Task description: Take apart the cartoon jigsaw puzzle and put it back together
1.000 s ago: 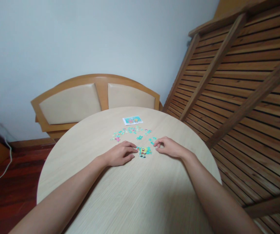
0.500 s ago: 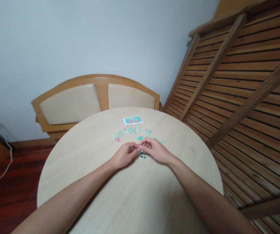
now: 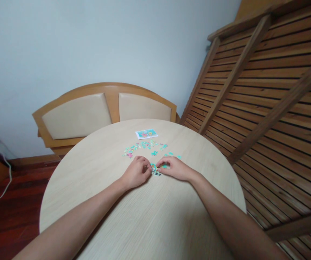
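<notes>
A small joined cluster of jigsaw pieces (image 3: 155, 169), teal and yellow, lies on the round pale wooden table (image 3: 144, 216). My left hand (image 3: 136, 172) rests curled at its left edge, fingertips against the pieces. From the right, my right hand (image 3: 173, 168) pinches at the same cluster, and its fingers cover part of it. Several loose teal and pink pieces (image 3: 143, 147) lie scattered just beyond both hands. A small picture card (image 3: 146, 134) sits farther back on the table.
A wooden bench with two beige padded backrests (image 3: 103, 112) stands behind the table against a pale blue wall. A slatted wooden frame (image 3: 266, 90) leans at the right. A white cable (image 3: 0, 191) trails over the red-brown floor at the left.
My right hand moved left from the loose pieces to the joined cluster and met my left hand there. Both hands now press at the cluster, a little lower than half a second ago.
</notes>
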A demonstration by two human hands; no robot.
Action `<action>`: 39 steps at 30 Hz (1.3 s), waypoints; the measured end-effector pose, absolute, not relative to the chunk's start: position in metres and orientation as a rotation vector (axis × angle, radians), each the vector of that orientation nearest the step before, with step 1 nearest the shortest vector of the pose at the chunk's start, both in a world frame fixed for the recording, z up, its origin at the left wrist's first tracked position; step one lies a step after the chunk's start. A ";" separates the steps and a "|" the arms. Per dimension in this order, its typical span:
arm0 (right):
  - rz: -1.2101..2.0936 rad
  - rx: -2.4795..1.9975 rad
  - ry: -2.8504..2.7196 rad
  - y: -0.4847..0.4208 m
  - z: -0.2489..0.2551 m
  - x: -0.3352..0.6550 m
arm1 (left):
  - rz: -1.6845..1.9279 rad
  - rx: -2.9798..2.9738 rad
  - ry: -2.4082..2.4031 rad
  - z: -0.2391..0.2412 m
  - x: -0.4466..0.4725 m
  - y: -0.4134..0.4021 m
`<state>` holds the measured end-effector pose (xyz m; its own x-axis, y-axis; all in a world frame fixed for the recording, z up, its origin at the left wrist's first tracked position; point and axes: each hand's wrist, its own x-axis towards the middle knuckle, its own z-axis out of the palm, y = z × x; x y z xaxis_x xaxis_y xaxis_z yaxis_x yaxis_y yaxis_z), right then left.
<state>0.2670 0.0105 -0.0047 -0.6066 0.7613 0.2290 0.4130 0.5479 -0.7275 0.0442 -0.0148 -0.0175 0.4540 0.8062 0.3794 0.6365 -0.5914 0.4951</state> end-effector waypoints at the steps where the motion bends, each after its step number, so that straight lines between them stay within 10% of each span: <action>1: 0.839 -0.942 -2.278 0.010 -0.005 0.267 | 0.853 2.438 1.238 -0.017 0.045 -0.015; 39: 0.693 -0.841 -2.422 0.011 -0.006 0.268 | 0.747 2.616 1.098 -0.014 0.039 -0.013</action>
<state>0.2680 0.0108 -0.0061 -0.6956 0.6659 0.2697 0.4226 0.6828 -0.5960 0.0387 -0.0127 -0.0142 0.5945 0.7127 0.3723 0.6079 -0.7014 0.3721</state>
